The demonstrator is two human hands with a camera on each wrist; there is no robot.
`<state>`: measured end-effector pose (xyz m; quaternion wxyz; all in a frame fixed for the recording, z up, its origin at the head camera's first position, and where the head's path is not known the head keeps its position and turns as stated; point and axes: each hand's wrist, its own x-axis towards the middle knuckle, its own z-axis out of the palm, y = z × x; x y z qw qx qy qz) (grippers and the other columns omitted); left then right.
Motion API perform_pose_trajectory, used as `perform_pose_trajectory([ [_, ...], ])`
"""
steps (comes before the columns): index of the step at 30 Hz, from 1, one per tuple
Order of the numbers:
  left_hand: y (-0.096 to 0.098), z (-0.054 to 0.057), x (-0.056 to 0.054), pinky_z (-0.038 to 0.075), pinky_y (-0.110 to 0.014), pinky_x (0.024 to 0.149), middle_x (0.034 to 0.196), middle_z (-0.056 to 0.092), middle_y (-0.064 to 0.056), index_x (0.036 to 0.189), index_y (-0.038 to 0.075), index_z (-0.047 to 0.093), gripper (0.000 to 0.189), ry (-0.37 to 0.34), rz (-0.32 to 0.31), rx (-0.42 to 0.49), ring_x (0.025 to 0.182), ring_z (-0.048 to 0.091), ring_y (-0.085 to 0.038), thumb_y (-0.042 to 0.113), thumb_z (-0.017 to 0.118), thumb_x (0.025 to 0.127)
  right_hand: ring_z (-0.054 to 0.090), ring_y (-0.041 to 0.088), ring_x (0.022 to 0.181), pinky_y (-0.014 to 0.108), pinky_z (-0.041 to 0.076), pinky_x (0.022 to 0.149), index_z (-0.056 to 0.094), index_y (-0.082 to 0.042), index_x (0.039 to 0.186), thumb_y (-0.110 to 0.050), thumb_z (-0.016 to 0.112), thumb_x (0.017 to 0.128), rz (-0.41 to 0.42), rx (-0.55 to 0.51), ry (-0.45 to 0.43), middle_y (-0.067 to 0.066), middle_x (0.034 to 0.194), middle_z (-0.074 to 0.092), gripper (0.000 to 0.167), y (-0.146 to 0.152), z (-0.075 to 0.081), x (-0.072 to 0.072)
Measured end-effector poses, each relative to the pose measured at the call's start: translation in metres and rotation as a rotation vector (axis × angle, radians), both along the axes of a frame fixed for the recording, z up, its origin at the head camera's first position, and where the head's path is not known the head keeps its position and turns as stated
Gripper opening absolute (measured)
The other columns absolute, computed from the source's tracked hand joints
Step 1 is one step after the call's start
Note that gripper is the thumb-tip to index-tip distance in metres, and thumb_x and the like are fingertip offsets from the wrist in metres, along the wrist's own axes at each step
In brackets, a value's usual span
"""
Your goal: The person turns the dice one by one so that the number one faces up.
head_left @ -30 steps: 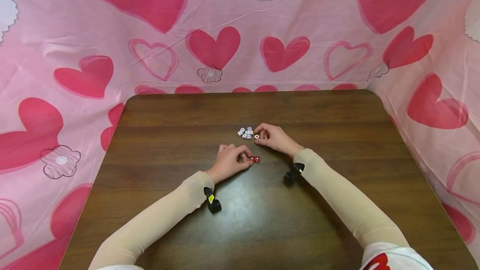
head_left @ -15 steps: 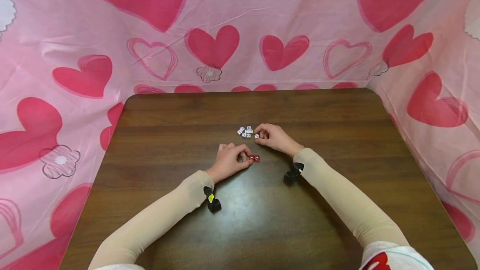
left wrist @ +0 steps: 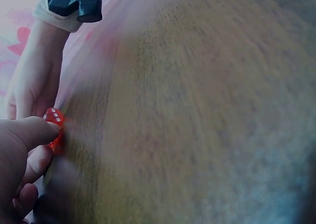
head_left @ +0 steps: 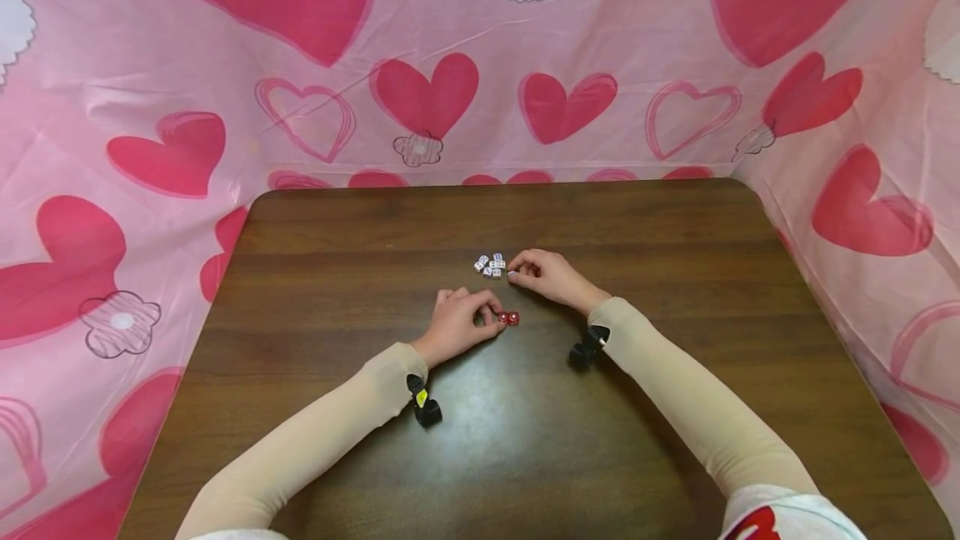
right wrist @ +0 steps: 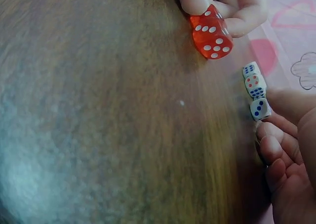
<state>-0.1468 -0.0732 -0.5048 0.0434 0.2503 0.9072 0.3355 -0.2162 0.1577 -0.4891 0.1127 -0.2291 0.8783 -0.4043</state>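
Note:
My left hand (head_left: 457,325) pinches the left one of two red dice between thumb and forefinger. These see-through red dice (head_left: 513,318) with white dots sit side by side on the table; the thumb covers part of them in the left wrist view. Farther back, my right hand (head_left: 553,277) holds a small white die (head_left: 512,274) at its fingertips, mostly hidden in the head view. In the right wrist view a white die (right wrist: 259,109) by those fingertips shows blue dots. Just left of that hand lies a loose group of several white dice (head_left: 491,265).
A brown wood-grain table (head_left: 360,232) lies under both hands. Pink cloth (head_left: 495,23) with hearts hangs behind it and along both sides. Black wrist cameras (head_left: 428,412) are strapped below each sleeve.
The white die at my right fingertips turned from a one-dot face to another face, and is now mostly covered by the fingers. My left hand and the red dice stay in place.

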Motion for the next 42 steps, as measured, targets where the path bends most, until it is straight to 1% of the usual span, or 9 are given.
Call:
perform_pose_trajectory([
  [2,0.0,0.0,0.0,0.032,-0.045,0.093,0.076,0.065,0.019,0.1,0.023,0.069,0.018,-0.002,0.0,0.001,0.078,0.049,-0.009,0.031,0.082,0.09,0.057,0.014,0.078,0.03,0.046,0.073,0.074,-0.007,0.111,-0.015,0.074,0.097,0.0,0.003,0.003,0.002,0.086,0.065,0.016,0.0,0.0,0.0],
  [8,0.0,0.0,0.002,0.032,-0.045,0.093,0.075,0.065,0.02,0.1,0.023,0.069,0.018,-0.003,0.004,0.001,0.079,0.049,-0.009,0.032,0.082,0.091,0.056,0.014,0.076,0.029,0.046,0.071,0.073,-0.005,0.111,-0.011,0.078,0.094,0.008,-0.002,-0.005,0.002,0.084,0.064,0.019,0.001,-0.003,-0.001],
  [11,0.0,-0.001,0.001,0.032,-0.045,0.093,0.075,0.065,0.02,0.1,0.022,0.069,0.018,-0.006,0.005,0.0,0.079,0.048,-0.009,0.032,0.082,0.091,0.056,0.015,0.076,0.03,0.046,0.071,0.074,-0.007,0.112,-0.015,0.077,0.095,-0.002,0.005,-0.003,0.002,0.085,0.064,0.019,0.0,-0.002,-0.001],
  [17,0.0,-0.001,0.0,0.032,-0.045,0.093,0.075,0.063,0.02,0.1,0.023,0.069,0.018,-0.008,0.007,-0.001,0.079,0.048,-0.009,0.032,0.082,0.091,0.055,0.015,0.075,0.03,0.044,0.07,0.075,-0.01,0.11,-0.022,0.074,0.098,-0.025,0.014,0.033,0.002,0.084,0.063,0.017,-0.005,-0.003,-0.001],
  [22,0.0,0.0,0.001,0.032,-0.045,0.093,0.074,0.063,0.02,0.099,0.024,0.069,0.017,0.006,0.009,0.008,0.078,0.048,-0.009,0.031,0.082,0.091,0.054,0.015,0.073,0.03,0.043,0.068,0.074,-0.01,0.107,-0.018,0.077,0.096,-0.022,0.005,0.03,0.001,0.081,0.061,0.014,-0.006,-0.005,-0.002],
  [26,0.001,0.001,0.001,0.032,-0.046,0.094,0.075,0.064,0.019,0.099,0.023,0.069,0.018,0.006,0.011,0.007,0.079,0.049,-0.009,0.032,0.082,0.09,0.054,0.015,0.071,0.03,0.043,0.067,0.074,-0.009,0.109,-0.015,0.079,0.094,-0.014,0.006,0.015,0.001,0.08,0.06,0.017,-0.005,-0.005,-0.003],
  [32,0.001,0.002,0.001,0.031,-0.046,0.093,0.075,0.063,0.018,0.098,0.023,0.069,0.017,0.016,0.015,0.01,0.078,0.048,-0.009,0.03,0.082,0.09,0.054,0.014,0.071,0.03,0.044,0.067,0.073,-0.009,0.11,-0.017,0.078,0.095,-0.002,0.0,0.027,0.001,0.081,0.061,0.018,-0.003,-0.006,-0.004],
  [38,0.001,0.002,0.002,0.032,-0.047,0.094,0.075,0.064,0.018,0.099,0.023,0.069,0.018,0.009,0.016,0.004,0.079,0.049,-0.01,0.032,0.082,0.09,0.054,0.015,0.074,0.031,0.045,0.069,0.073,-0.01,0.105,-0.017,0.077,0.096,0.007,0.013,0.057,0.0,0.083,0.06,0.012,-0.001,-0.006,0.001],
  [42,0.001,0.002,0.002,0.032,-0.047,0.095,0.075,0.064,0.018,0.1,0.023,0.069,0.019,0.015,0.012,-0.001,0.079,0.049,-0.01,0.032,0.082,0.09,0.054,0.014,0.075,0.031,0.045,0.07,0.072,-0.012,0.103,-0.017,0.076,0.096,0.032,0.036,0.1,-0.001,0.085,0.059,0.01,0.002,-0.007,0.007],
])
